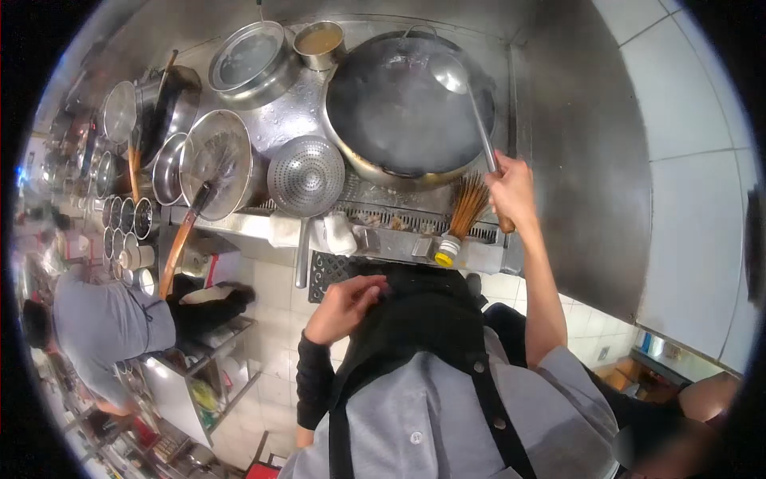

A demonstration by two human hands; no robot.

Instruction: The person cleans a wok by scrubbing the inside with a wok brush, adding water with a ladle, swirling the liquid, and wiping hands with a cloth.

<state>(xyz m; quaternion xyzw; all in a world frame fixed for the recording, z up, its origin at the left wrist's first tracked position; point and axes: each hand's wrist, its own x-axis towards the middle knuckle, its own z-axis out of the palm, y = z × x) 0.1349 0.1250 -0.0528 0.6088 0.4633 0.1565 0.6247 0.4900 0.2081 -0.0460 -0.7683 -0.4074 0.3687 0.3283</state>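
My right hand (512,190) is wrapped round the long handle of a metal ladle (452,75), near its wooden end. The ladle's bowl is over the right part of a large dark wok (375,104), and steam hides much of the wok's inside. Just left of that hand, a bamboo brush (465,207) stands bristles up at the stove's front edge. My left hand (345,307) is in front of the black apron (423,319), fingers curled and thumb pressed in. Whatever it may hold is hidden.
A perforated skimmer (306,176), a mesh strainer (214,164), a lidded pot (251,64) and a small pot of brownish liquid (319,41) stand left of the wok. A steel wall (582,160) bounds the right. Another person (104,327) bends over at the left.
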